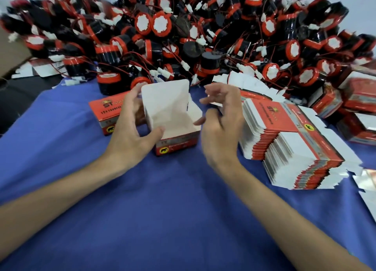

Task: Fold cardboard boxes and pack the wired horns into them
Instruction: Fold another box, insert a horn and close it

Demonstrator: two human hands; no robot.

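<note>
While the left hand (pixel 130 126) pinches the open box (pixel 173 116) by its wall, the right hand (pixel 221 126) hovers beside, fingers loose and apart. Looks like thin card, light and crushable, so grip the corners gently.

The left hand (pixel 130 132) hides half the closed box (pixel 104 110); the horn pile (pixel 183 36) is cropped above.

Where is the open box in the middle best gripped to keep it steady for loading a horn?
By its left side wall, from the left, as the left hand does: fingers behind, thumb at the front corner. The open box stands mouth up with its lid flap raised at the back, so a side grip likely leaves the mouth free for the right hand.
</note>
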